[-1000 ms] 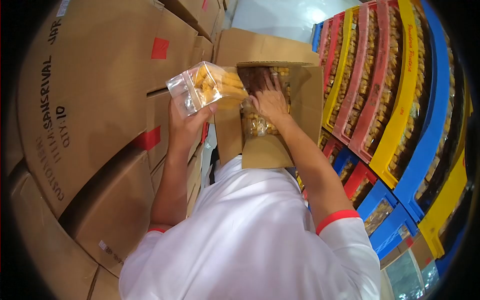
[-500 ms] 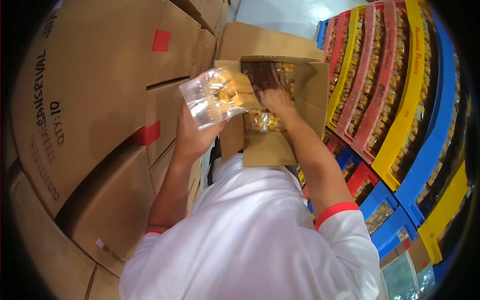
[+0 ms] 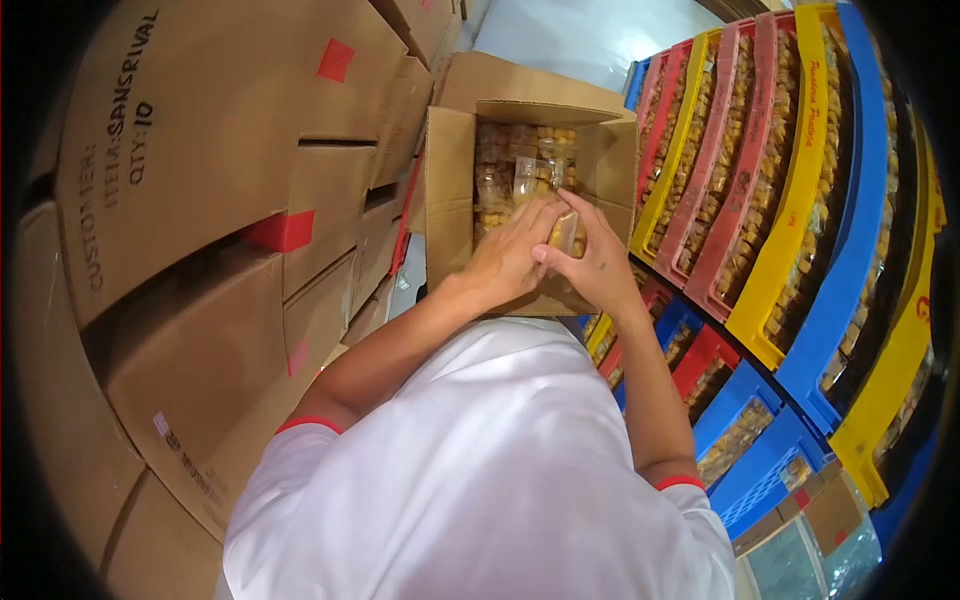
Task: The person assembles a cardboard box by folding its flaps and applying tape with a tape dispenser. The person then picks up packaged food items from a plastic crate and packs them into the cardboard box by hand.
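An open cardboard box (image 3: 452,165) stands in front of me, holding several clear plastic packs (image 3: 497,150) of small yellow-brown baked pieces. Both my hands are close together over its near side. Between them is one clear pack of yellow-brown pieces (image 3: 566,232), partly covered by my fingers. My left hand (image 3: 512,252) lies across the pack from the left, its fingers pressed together on it. From the right, my right hand (image 3: 602,265) grips the pack with the thumb toward the left hand. The pack's underside is hidden.
Stacked cardboard cartons (image 3: 230,130) with handwriting and red tape rise along the left. On the right stand red, yellow and blue crates (image 3: 800,220) full of packed pieces. Clear plastic sheeting (image 3: 790,570) shows at the lower right. Pale floor (image 3: 560,40) lies beyond the box.
My left hand has brought the raised pack down and right into the box. My right hand has drawn back from deep inside the box and now meets the left at the pack.
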A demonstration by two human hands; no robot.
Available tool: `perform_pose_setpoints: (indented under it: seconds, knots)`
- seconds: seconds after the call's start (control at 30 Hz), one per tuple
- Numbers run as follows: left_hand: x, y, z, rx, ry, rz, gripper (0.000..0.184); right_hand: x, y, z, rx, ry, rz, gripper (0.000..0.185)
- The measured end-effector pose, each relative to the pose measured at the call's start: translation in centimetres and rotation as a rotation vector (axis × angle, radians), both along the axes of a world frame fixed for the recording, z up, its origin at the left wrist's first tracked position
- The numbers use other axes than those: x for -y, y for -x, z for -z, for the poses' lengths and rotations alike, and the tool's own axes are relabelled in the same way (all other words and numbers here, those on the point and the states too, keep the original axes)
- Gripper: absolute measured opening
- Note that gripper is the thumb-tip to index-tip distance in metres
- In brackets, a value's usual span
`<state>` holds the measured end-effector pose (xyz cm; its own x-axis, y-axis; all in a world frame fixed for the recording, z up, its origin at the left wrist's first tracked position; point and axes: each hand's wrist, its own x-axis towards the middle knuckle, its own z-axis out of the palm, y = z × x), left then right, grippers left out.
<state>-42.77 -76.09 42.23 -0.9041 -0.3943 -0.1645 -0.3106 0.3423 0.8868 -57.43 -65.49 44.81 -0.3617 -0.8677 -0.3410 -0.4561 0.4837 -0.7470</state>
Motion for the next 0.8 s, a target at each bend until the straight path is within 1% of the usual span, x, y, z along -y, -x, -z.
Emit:
perform_pose_setpoints:
  seconds: [0.03,0.1,0.13,0.2,0.23,0.3,0.33,0.4,0.43,0.5,0.53,0.6,0.63,0.67,0.7,0.73,0.8]
  knots:
    - [-0.7,-0.4,0.6,0.002,0.007,-0.009,0.073,-0.9,-0.1,0.9,0.002,0.007,-0.009,0.086]
    - [-1.9,-1.3,2.0,-0.034,-0.213,0.071,0.081,-2.5,0.2,2.3,0.108,-0.067,0.042,0.068]
    - [-2.2,-1.9,2.4,-0.034,-0.212,0.064,0.081,-3.1,0.1,2.7,0.109,-0.067,0.034,0.068]
    - [-2.1,-3.7,3.6,0.039,-0.763,-0.174,0.084,-3.9,-0.2,3.2,-0.070,-0.168,-0.026,0.051]
    - [-1.9,-4.6,6.8,-0.116,-0.588,-0.255,0.076,-4.2,-0.3,3.6,-0.070,-0.166,-0.026,0.051]
    - [0.1,-4.7,8.6,0.029,-0.558,-0.503,0.066,-4.3,-0.5,4.3,-0.059,-0.086,0.101,0.043]
    - [0.7,-4.2,8.5,0.026,-0.554,-0.508,0.066,-4.0,-0.5,4.6,-0.060,-0.082,0.095,0.043]
    - [1.5,-2.9,8.2,0.198,-0.053,-0.298,0.052,-3.5,-0.6,5.1,-0.088,-0.016,0.202,0.044]
    - [1.9,-1.9,8.4,0.194,-0.052,-0.301,0.052,-3.2,-0.7,5.9,-0.091,-0.014,0.198,0.044]
    - [2.7,0.4,8.7,0.605,0.328,0.098,0.042,-2.7,-1.0,7.6,-0.218,-0.019,0.067,0.045]
    - [2.7,1.4,9.6,0.601,0.332,0.097,0.042,-2.4,-1.2,7.8,-0.222,-0.015,0.068,0.045]
    - [2.6,2.5,12.0,0.696,0.548,0.381,0.029,-1.7,-1.5,8.0,-0.231,-0.211,-0.050,0.047]
    - [2.5,2.6,13.1,0.694,0.550,0.378,0.029,-1.6,-1.7,8.2,-0.234,-0.209,-0.051,0.047]
    - [2.4,2.6,14.1,0.703,0.573,0.365,0.026,-1.4,-1.8,8.3,-0.249,-0.254,-0.110,0.050]
    - [2.4,2.8,14.2,0.712,0.597,0.355,0.023,-1.4,-1.9,8.5,-0.262,-0.301,-0.166,0.052]
    - [2.5,2.8,14.3,0.707,0.601,0.360,0.023,-1.4,-1.8,8.7,-0.265,-0.301,-0.159,0.052]
    - [2.5,2.7,14.3,0.716,0.638,0.383,0.023,-1.1,-1.8,9.0,-0.329,-0.380,-0.248,0.061]
